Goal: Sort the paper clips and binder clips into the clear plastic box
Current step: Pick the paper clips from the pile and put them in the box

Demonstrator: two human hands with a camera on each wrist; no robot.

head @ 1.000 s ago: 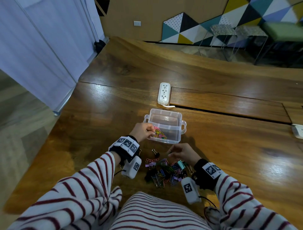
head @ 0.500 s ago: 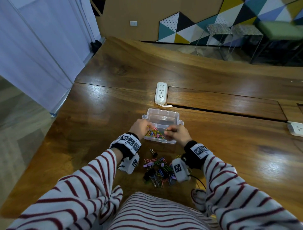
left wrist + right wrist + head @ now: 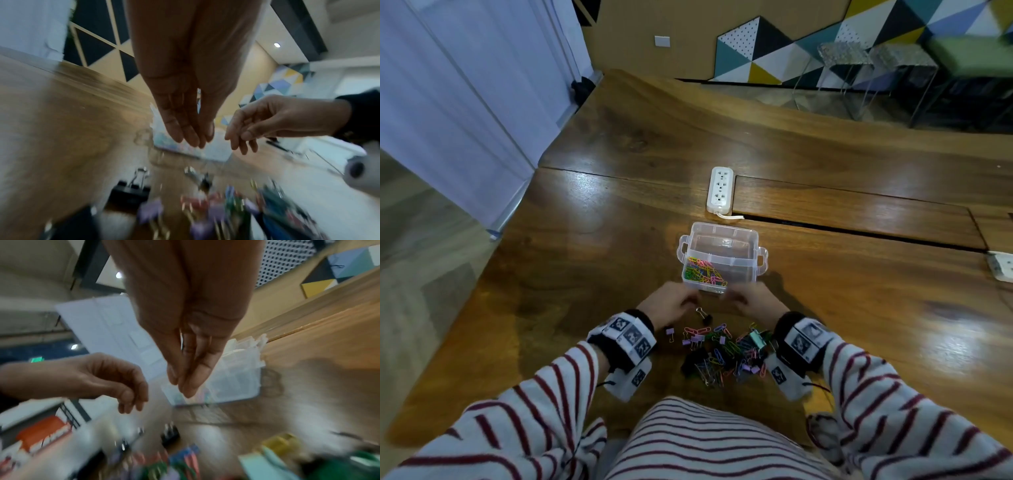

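Note:
The clear plastic box [image 3: 724, 226] stands open on the wooden table, with coloured paper clips [image 3: 703, 272] in its front left compartment. A mixed pile of paper clips and binder clips [image 3: 726, 353] lies between my wrists. One black binder clip [image 3: 705, 317] sits apart, just short of the box. My left hand [image 3: 674, 303] and right hand [image 3: 751, 301] hover side by side at the box's near wall, both blurred. In the left wrist view the left hand [image 3: 193, 139] has straight fingers and holds nothing. The right hand [image 3: 185, 386] looks the same in the right wrist view.
A white power strip [image 3: 720, 189] lies just beyond the box, beside a long slot in the tabletop. Another white socket block [image 3: 1001, 270] sits at the right edge. The table's left edge drops to the floor by a curtain.
Half a second ago both hands were over the box's front compartments. They have since pulled back toward me and now hang just in front of it. Before that the right hand came up from the pile.

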